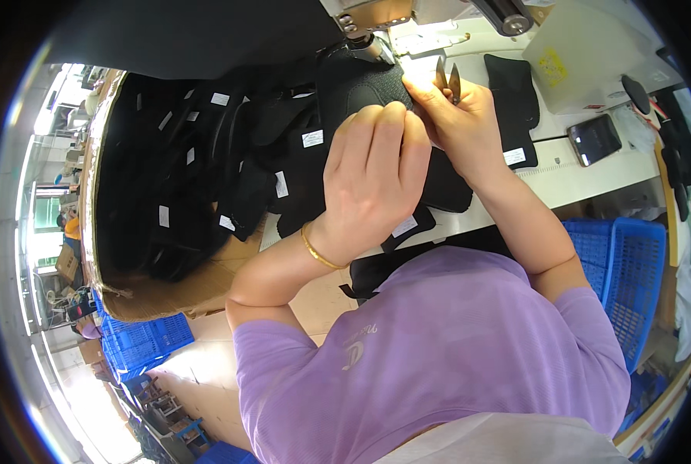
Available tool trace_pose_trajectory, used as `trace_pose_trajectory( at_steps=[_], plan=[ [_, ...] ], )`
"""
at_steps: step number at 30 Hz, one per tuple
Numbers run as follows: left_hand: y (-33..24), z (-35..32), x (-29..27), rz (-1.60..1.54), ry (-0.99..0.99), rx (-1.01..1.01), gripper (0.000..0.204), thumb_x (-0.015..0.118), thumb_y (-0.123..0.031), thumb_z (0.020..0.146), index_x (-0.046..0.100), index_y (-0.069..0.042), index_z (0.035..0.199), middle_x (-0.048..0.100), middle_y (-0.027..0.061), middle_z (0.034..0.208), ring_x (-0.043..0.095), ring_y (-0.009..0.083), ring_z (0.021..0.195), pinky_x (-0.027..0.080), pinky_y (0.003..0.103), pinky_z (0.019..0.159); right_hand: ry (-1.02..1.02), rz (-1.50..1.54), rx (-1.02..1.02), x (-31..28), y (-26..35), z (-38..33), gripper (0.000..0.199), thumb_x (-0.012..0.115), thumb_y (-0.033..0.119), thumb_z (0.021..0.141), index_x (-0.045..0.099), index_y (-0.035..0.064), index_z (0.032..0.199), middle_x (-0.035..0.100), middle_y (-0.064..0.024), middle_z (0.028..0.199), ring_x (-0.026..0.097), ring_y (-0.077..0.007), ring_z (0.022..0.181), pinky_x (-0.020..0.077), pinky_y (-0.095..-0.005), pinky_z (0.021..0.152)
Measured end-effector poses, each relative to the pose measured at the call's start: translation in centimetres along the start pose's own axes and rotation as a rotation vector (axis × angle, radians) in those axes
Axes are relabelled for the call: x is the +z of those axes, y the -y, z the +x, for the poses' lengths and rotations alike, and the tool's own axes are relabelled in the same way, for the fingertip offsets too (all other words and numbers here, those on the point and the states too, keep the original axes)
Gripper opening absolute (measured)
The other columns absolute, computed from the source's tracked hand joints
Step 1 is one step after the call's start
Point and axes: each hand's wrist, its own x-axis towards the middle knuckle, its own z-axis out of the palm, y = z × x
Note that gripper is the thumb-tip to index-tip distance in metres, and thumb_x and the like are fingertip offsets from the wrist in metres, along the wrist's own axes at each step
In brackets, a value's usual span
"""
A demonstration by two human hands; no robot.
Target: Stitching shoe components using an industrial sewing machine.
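Hands at work before a sewing machine (380,15), seen from above. The black fabric piece (357,81), with a textured panel and a curved seam, lies just in front of the machine head, in the lit area, on the near side of the lamp-bright spot. The left hand (376,158), back uppermost and fingers bent close together, is over the near part of this piece; its fingertips are hidden, so whether they pinch anything cannot be told. A gold-coloured bracelet (318,251) encircles the left wrist. The right hand (469,131), just beside it, grips a pair of thread snips (455,87), whose two dark blades project upward and stand apart; its thumb and forefinger reach toward the fabric's right edge. To the left, a heap of black pieces (206,170) bearing white labels lies within a brown cardboard edge (137,303). To the right, another labelled black piece (512,89) rests on the white worktable (616,176), with a dark smartphone (595,141) farther right. Blue plastic crates (635,271) stand below the worktable's level.
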Motion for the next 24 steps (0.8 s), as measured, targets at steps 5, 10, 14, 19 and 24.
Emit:
trace_pose_trajectory(
  at_steps=[5, 10, 14, 19, 24],
  plan=[
    [0.7, 0.5, 0.7, -0.014, -0.002, -0.032, 0.024, 0.067, -0.002, 0.069, 0.058, 0.003, 0.091, 0.057, 0.0134, 0.092, 0.059, 0.0258, 0.085, 0.053, 0.035, 0.074, 0.004, 0.032, 0.006, 0.2, -0.2, 0.1, 0.034, 0.063, 0.018, 0.095, 0.059, 0.0024, 0.066, 0.053, 0.0020, 0.056, 0.045, -0.0033, 0.051, 0.0327, -0.0228, 0.045],
    [1.7, 0.7, 2.0, -0.001, -0.029, -0.034, 0.024, 0.067, -0.004, 0.068, 0.055, 0.000, 0.088, 0.055, 0.0122, 0.092, 0.059, 0.0256, 0.086, 0.053, 0.035, 0.073, 0.049, 0.052, -0.011, 0.1, 0.4, -0.1, 0.034, 0.060, 0.022, 0.097, 0.062, 0.0029, 0.068, 0.060, -0.0006, 0.057, 0.046, -0.0024, 0.050, 0.0336, -0.0221, 0.045],
    [2.1, 0.7, 2.8, 0.029, -0.042, -0.046, 0.024, 0.067, -0.007, 0.067, 0.052, -0.002, 0.086, 0.054, 0.0118, 0.092, 0.058, 0.0258, 0.086, 0.052, 0.035, 0.072, 0.058, 0.019, -0.018, 0.0, 0.1, 0.2, 0.035, 0.058, 0.022, 0.097, 0.063, 0.0030, 0.069, 0.063, -0.0023, 0.058, 0.046, -0.0024, 0.050, 0.0341, -0.0219, 0.045],
    [2.3, 0.2, 2.8, -0.010, -0.050, -0.058, 0.030, 0.069, -0.011, 0.070, 0.057, -0.001, 0.096, 0.057, 0.0121, 0.098, 0.059, 0.0264, 0.090, 0.051, 0.036, 0.073, 0.080, 0.009, 0.016, -0.2, 0.3, 0.3, 0.034, 0.057, 0.021, 0.097, 0.063, 0.0031, 0.069, 0.064, -0.0031, 0.058, 0.044, -0.0034, 0.048, 0.0340, -0.0223, 0.045],
    [2.5, -1.1, 2.5, 0.113, -0.081, -0.120, 0.033, 0.065, -0.012, 0.075, 0.060, -0.005, 0.106, 0.057, 0.0110, 0.107, 0.058, 0.0279, 0.096, 0.045, 0.041, 0.082, 0.124, 0.037, 0.021, -0.8, -0.2, -0.8, 0.030, 0.049, 0.025, 0.102, 0.064, 0.0017, 0.089, 0.067, -0.0048, 0.069, 0.045, -0.0045, 0.048, 0.0362, -0.0221, 0.046]
  ],
)
